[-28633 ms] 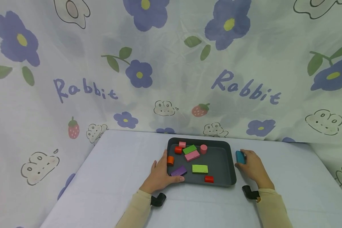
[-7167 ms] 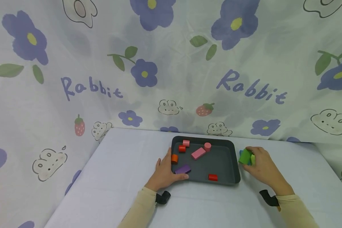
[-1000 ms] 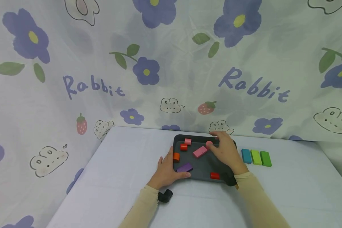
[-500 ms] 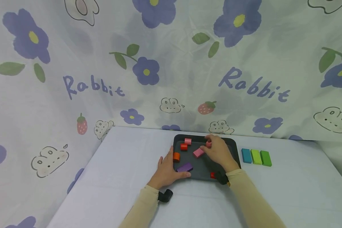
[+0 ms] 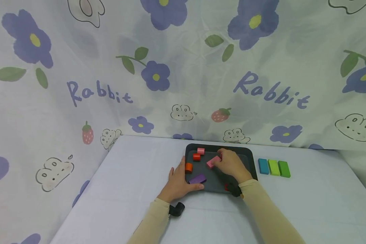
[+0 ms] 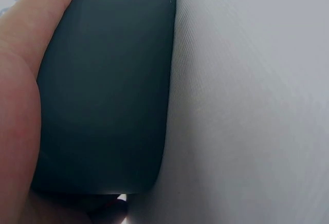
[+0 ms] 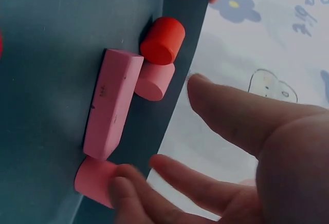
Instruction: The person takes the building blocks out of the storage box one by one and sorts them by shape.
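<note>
Right hand (image 5: pixel 231 165) hangs over grey tray (image 5: pixel 212 182), fingers spread, gripping nothing. Pink block (image 7: pixel 111 100) lies in tray just beside fingertips, pink cylinder (image 7: pixel 94 180) at its end, partly behind them; contact unclear. Left hand (image 5: pixel 176 185) rests along tray's left side, fingers straight, thumb at near rim. Blue block (image 5: pixel 263 166), yellow-green block (image 5: pixel 273 167), green block (image 5: pixel 284 169) line desk (image 5: pixel 152 152).
</note>
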Motion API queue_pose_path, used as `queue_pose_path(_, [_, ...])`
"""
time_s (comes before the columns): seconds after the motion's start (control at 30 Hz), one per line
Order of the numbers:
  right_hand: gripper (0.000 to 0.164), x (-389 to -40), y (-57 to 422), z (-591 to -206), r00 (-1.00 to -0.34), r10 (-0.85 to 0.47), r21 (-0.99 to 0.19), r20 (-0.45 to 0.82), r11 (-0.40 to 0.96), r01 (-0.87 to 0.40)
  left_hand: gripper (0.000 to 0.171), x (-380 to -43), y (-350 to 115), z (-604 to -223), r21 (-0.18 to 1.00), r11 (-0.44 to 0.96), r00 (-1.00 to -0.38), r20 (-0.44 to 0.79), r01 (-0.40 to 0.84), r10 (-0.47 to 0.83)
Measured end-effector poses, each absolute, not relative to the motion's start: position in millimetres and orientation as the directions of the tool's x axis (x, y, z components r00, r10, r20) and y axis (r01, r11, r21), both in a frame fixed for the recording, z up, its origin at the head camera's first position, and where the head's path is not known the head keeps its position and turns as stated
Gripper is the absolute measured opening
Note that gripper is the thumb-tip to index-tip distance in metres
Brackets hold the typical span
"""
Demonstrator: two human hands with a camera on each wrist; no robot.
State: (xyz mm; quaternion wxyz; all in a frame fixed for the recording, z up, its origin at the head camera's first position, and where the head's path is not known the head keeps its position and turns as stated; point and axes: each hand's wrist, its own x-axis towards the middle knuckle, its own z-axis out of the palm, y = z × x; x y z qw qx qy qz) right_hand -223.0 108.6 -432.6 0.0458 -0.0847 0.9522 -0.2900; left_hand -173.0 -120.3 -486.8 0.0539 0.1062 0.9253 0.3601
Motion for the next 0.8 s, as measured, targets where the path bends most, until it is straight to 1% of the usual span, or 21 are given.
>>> queue_pose_path(0.17, [0.057, -224, 105, -435, -0.976, -0.209, -0.508, -0.060, 0.848, -0.150, 0.130, -173, -121, -488, 0.678, 0.719, -0.972, -0.027, 0.155, 0.234])
queue_pose_path(0.37, [0.066, -226, 99, -434, -0.970, -0.229, -0.448, -0.081, 0.878, -0.170, 0.130, -173, -121, -487, 0.680, 0.717, -0.972, -0.027, 0.155, 0.235])
queue_pose_path(0.47, [0.063, -229, 97, -434, -0.964, -0.240, -0.414, -0.114, 0.894, -0.173, 0.129, -173, -121, -487, 0.680, 0.717, -0.972, -0.025, 0.155, 0.234])
queue_pose_path(0.63, [0.052, -234, 94, -435, -0.960, -0.233, -0.373, -0.157, 0.914, -0.161, 0.129, -172, -121, -486, 0.680, 0.716, -0.971, -0.023, 0.158, 0.236])
queue_pose_path(0.8, [0.051, -237, 91, -435, -0.958, -0.235, -0.339, -0.164, 0.926, -0.169, 0.130, -172, -120, -486, 0.685, 0.711, -0.971, -0.019, 0.161, 0.237])
